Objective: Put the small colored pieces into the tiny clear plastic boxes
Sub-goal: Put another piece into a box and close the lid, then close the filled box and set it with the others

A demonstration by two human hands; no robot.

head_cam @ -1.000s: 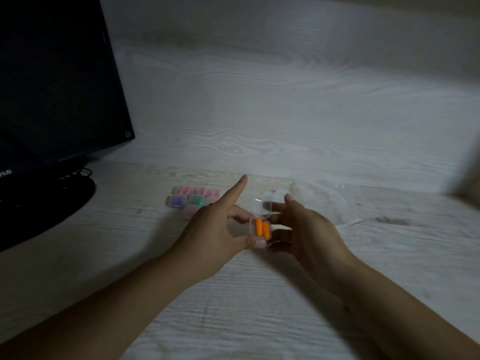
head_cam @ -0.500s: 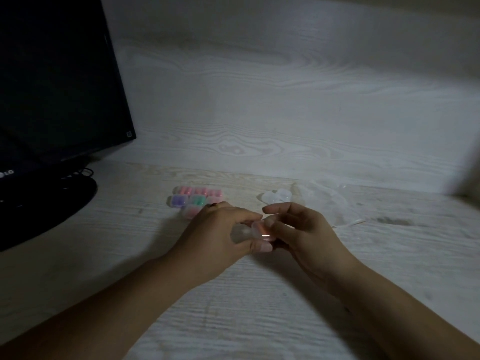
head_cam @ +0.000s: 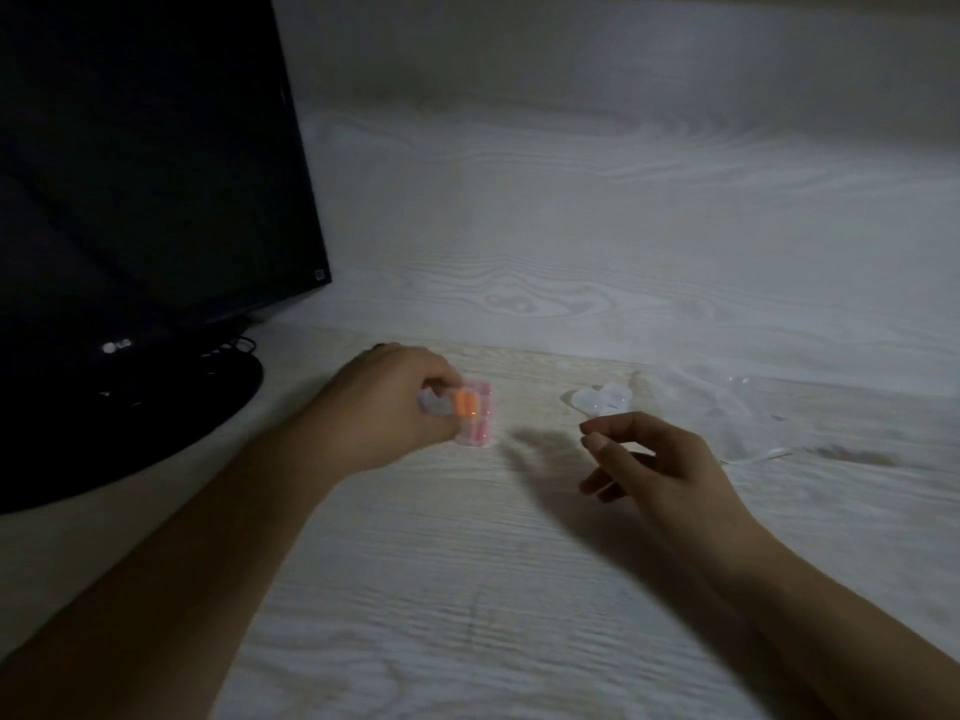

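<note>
Whereas half a second ago both hands met over one box near the middle of the pale wood-grain bench [head_cam: 467,589], they are now apart. Largest in view, the black flat-screen monitor [head_cam: 145,163] on its round dark base stands at the far left, unchanged, though it fills more of the view than before. The left hand [head_cam: 384,413] has carried the tiny clear plastic box with orange pieces inside [head_cam: 460,405] away to the left, and its grip is clenched on that box, fingers curled round it, just above the cluster of small clear boxes holding pink pieces [head_cam: 480,426] that lies on the bench; motion blur hides whether the held box touches them. The right hand [head_cam: 660,465] has let go and stays near the centre right, its grip released, fingers loosely curled and holding nothing. Beyond its fingertips, a few empty clear plastic boxes [head_cam: 602,398] sit where they were, beside a crumpled transparent plastic bag [head_cam: 727,407] lying further right on the bench.
</note>
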